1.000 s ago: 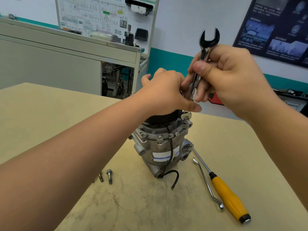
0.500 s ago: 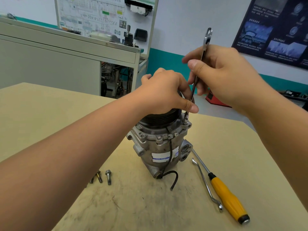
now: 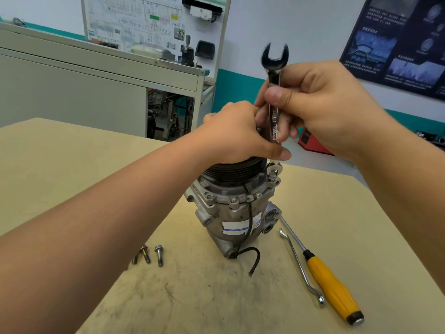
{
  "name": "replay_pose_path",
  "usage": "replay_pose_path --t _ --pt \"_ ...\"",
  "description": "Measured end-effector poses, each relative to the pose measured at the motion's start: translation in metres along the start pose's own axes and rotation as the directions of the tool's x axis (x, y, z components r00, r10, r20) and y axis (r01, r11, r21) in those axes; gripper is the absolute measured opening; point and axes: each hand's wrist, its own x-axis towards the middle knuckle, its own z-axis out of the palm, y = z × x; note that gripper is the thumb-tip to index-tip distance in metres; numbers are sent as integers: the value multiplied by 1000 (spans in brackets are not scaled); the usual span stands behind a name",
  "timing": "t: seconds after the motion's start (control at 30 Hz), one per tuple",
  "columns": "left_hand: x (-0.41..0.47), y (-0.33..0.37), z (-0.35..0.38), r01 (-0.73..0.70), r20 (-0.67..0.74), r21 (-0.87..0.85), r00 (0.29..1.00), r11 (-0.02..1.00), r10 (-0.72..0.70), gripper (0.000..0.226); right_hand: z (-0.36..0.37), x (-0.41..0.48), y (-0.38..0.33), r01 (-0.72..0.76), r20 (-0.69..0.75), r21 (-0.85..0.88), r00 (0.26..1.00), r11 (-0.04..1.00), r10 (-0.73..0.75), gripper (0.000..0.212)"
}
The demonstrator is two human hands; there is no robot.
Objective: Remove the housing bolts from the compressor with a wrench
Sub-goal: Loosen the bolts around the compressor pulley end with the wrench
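A grey metal compressor (image 3: 237, 213) stands upright on the tan table (image 3: 72, 150), black pulley on top. My left hand (image 3: 237, 133) grips the pulley from above. My right hand (image 3: 320, 104) holds a steel combination wrench (image 3: 274, 102) nearly upright, thumb across its shank. Its open jaw points up and its lower ring end sits on a housing bolt (image 3: 272, 174) at the compressor's right rim. More bolts (image 3: 233, 201) show around the front flange. Three loose bolts (image 3: 150, 255) lie on the table to the left of the compressor.
A yellow-handled screwdriver (image 3: 330, 285) and a bent metal rod (image 3: 301, 266) lie to the right of the compressor. A black wire (image 3: 255, 259) trails from its base. A grey cabinet (image 3: 96, 75) and a training board stand behind the table.
The wrench has spun on the bolt: edge-on half a second ago, its flat face and open jaw now face me again. My left hand stays on the pulley.
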Motion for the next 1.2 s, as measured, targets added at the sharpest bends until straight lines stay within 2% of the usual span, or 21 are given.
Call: replay_pose_path --t 0.1,0.17,0.27,0.37,0.43,0.57,0.77,0.83,0.9,0.97,1.03,1.07,1.2 --pt "-2 -2 -6 -61 103 -43 992 997 66 18 1 -3 0 -2 35 24 999 1000 1 24" --pt "-4 -2 -8 -85 110 -18 990 996 87 7 1 -5 0 -5 50 22 999 1000 4 25" --pt "-4 -1 -5 -93 51 27 995 995 91 10 2 -9 -2 -5 52 -5 999 1000 5 25" --pt "-1 2 -1 -71 -1 61 997 996 72 34 2 -11 -4 9 10 -111 1000 994 -8 21" --pt "-1 4 0 -58 -19 82 998 995 60 40 1 -13 -5 26 -35 -149 999 988 -31 20" --pt "-2 5 1 -65 -71 123 995 990 74 35 -2 -15 -4 47 -126 -142 990 989 -65 19" --pt "-1 4 7 -93 -103 128 989 988 106 35 0 -14 -1 13 -106 37 994 999 -9 19" --pt "-1 1 4 -94 -50 127 994 987 101 28 1 -10 0 -2 -119 16 993 1000 3 19" --pt "-2 0 -2 -114 29 125 993 986 112 10 2 -7 2 -26 -123 -34 992 999 21 20" --pt "-3 0 -5 -144 67 108 988 984 137 23 2 -4 3 -48 -115 -83 993 995 38 22" --pt "-1 0 -5 -140 53 68 989 988 137 21 4 -3 1 -47 -104 -131 994 990 34 23" --pt "0 0 -5 -123 43 62 992 990 121 17 4 -3 0 -42 -100 -160 995 986 26 24" --pt "2 -1 1 -39 -29 14 999 999 39 35 7 0 -3 -16 -94 -236 996 972 -6 26"
